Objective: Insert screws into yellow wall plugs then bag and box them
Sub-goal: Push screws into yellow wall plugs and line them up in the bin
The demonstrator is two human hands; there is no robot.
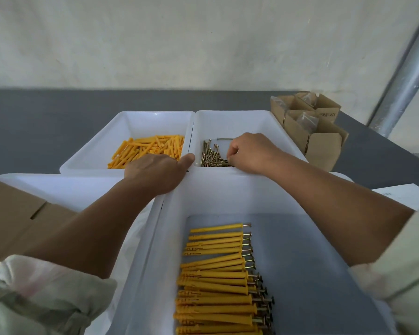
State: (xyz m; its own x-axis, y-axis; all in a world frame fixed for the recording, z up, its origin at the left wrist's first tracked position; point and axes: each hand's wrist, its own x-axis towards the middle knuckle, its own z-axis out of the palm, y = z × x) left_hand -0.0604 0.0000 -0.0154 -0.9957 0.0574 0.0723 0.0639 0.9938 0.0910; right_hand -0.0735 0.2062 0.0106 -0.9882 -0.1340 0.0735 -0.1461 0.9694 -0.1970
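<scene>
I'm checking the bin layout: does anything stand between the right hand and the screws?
Nothing visible does. The right hand is already inside the screw bin, curled down and pinching at the screws.

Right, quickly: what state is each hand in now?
Left hand: over the yellow plugs, fingers hidden; cannot tell.
Right hand: pinching a screw in the pile.

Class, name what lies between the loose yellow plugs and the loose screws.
Head view: between plugs and screws stand the side walls of their two white tubs, side by side.
</scene>
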